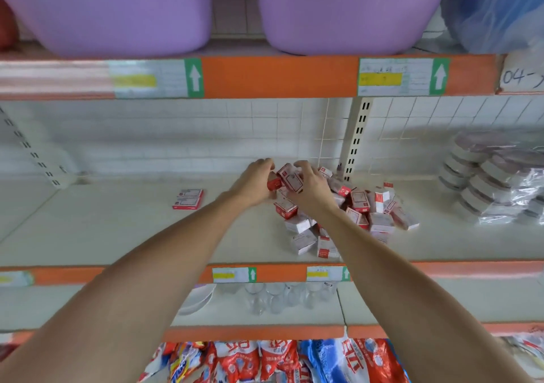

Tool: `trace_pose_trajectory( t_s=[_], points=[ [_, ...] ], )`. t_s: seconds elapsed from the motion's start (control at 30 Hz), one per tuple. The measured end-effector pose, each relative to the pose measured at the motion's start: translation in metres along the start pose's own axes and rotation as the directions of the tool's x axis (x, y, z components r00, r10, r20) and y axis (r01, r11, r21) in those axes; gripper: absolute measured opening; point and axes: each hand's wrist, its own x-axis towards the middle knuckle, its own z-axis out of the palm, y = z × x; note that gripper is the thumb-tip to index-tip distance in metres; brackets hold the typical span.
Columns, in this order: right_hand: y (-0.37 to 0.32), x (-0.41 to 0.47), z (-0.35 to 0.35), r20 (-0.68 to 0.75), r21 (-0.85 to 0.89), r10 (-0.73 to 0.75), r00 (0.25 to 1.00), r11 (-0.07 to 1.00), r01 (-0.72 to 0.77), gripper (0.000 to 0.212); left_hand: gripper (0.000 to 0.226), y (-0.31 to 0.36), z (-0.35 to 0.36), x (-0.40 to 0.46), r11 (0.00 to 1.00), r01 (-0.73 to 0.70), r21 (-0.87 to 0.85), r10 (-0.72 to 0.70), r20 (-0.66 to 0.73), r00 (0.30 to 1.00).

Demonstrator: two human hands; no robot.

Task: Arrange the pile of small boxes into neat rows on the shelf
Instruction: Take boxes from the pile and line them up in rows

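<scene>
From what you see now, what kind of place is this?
Most likely a shop aisle: orange shelf edges carry price labels, purple tubs sit above, and both hands gather small red-and-white boxes on the shelf.

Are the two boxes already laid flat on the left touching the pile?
Apart. The head view shows the two flat boxes lying well left of the pile, with bare shelf and the left hand between them.

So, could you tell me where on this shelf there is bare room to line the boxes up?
The widest bare stretch of the shelf runs from the left upright to the two placed boxes, and along the front edge toward the pile. Right of the pile, a narrower gap borders the wrapped lid stacks. It is crowded around both hands.
</scene>
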Motion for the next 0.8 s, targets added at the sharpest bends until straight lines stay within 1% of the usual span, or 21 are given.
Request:
trace_pose_trajectory(
  t_s=[0.1,0.2,0.33,0.43,0.53,0.6,0.7,0.8],
  points=[
    [-0.021,0.006,0.024,0.042,0.031,-0.041,0.998,0.999,0.039,0.059,0.068,-0.032,-0.013,-0.013,0.996,0.087,0.036,-0.088,0.033,0.996],
    [-0.038,0.008,0.048,0.148,0.006,-0.077,0.986,0.997,0.077,0.059,0.073,-0.066,-0.023,-0.027,0.987,0.153,0.049,-0.155,0.053,0.986],
    [-0.056,0.01,0.079,0.231,-0.033,-0.099,0.968,0.993,0.11,0.058,0.065,-0.109,-0.032,-0.051,0.969,0.241,0.052,-0.244,0.052,0.968],
    [-0.071,0.009,0.1,0.278,-0.051,-0.095,0.956,0.992,0.113,0.058,0.06,-0.139,-0.04,-0.067,0.965,0.256,0.06,-0.259,0.069,0.963],
    [-0.086,0.006,0.12,0.326,-0.057,-0.087,0.941,0.992,0.111,0.056,0.061,-0.162,-0.047,-0.081,0.96,0.272,0.069,-0.277,0.085,0.957],
    [-0.097,0.002,0.134,0.358,-0.066,-0.082,0.93,0.991,0.112,0.056,0.062,-0.177,-0.049,-0.09,0.962,0.272,0.036,-0.274,0.098,0.957],
    [-0.11,-0.003,0.155,0.374,-0.083,-0.068,0.925,0.991,0.106,0.056,0.059,-0.199,-0.049,-0.104,0.966,0.259,-0.004,-0.257,0.111,0.96],
    [-0.12,-0.01,0.172,0.399,-0.123,-0.044,0.916,0.987,0.101,0.06,0.06,-0.217,-0.046,-0.113,0.957,0.289,0.019,-0.29,0.114,0.95]
  ],
)
